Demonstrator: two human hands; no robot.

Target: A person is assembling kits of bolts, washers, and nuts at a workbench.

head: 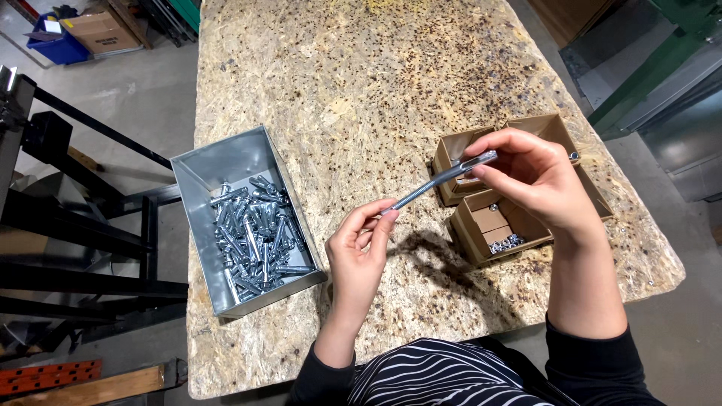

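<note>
The right hand (pixel 530 184) covers much of the cardboard boxes (pixel 481 225) behind it, so their contents are only partly seen: a small heap of shiny washers or nuts in the nearest box, and the rest hard to make out. The near tip of the long bolt (pixel 440 180) is buried in the left hand's pinch, and whether a nut sits there cannot be told. The bolt is a slim, bright zinc-coloured rod, threaded along most of its length, with a smoother sleeve at its far end. It spans the gap between the two hands, tilted, its lower end at the left hand (pixel 361 248) and its upper end at the right. The left thumb and forefinger are pressed together on the lower end; the right fingertips are closed on the sleeve end, the other fingers curled loosely. Well off to the outer side of the left hand stands an open sheet-metal bin (pixel 218 169), half filled with a tangle of similar bolts (pixel 256 233). All rest on a rough chipboard table (pixel 361 83), its surface flaked and speckled.
</note>
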